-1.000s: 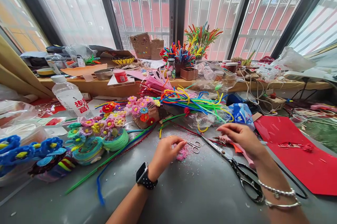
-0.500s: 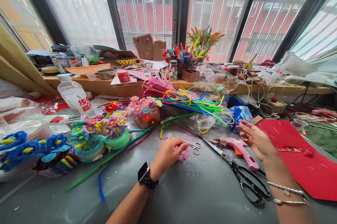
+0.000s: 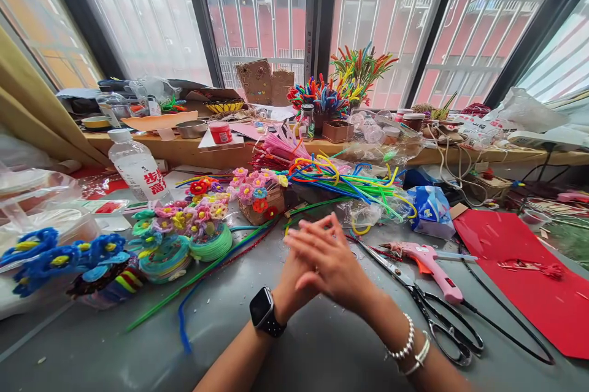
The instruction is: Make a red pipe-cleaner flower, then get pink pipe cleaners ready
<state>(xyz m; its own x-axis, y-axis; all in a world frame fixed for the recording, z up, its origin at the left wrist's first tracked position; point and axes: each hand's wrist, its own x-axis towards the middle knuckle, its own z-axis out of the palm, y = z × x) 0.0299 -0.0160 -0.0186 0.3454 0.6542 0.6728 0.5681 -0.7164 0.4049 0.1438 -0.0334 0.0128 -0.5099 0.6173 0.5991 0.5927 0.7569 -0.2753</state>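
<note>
My left hand (image 3: 294, 284) and my right hand (image 3: 338, 263) meet over the middle of the grey table. The right lies across the left with its fingers stretched out, covering much of it. Some left fingertips show past the right hand, and they look extended. Neither hand shows anything held. The small scissors and the pink clippings are hidden behind the hands. Right of them lie large black-handled scissors (image 3: 416, 294) and a pink glue gun (image 3: 435, 263). Bundled pipe cleaners (image 3: 340, 177) lie just beyond the hands.
Pipe-cleaner flower pots (image 3: 209, 242) and blue flowers (image 3: 59, 260) stand at the left, with a clear bottle (image 3: 138, 165) behind. Red paper (image 3: 529, 275) covers the right side, near a blue packet (image 3: 431, 211). The glue gun's cord (image 3: 510, 318) loops across the table. A cluttered sill (image 3: 257, 149) runs behind.
My right hand has swung left from beside the glue gun onto my left hand. The left fingers have left their pinch near the pink clippings. The view has shifted slightly.
</note>
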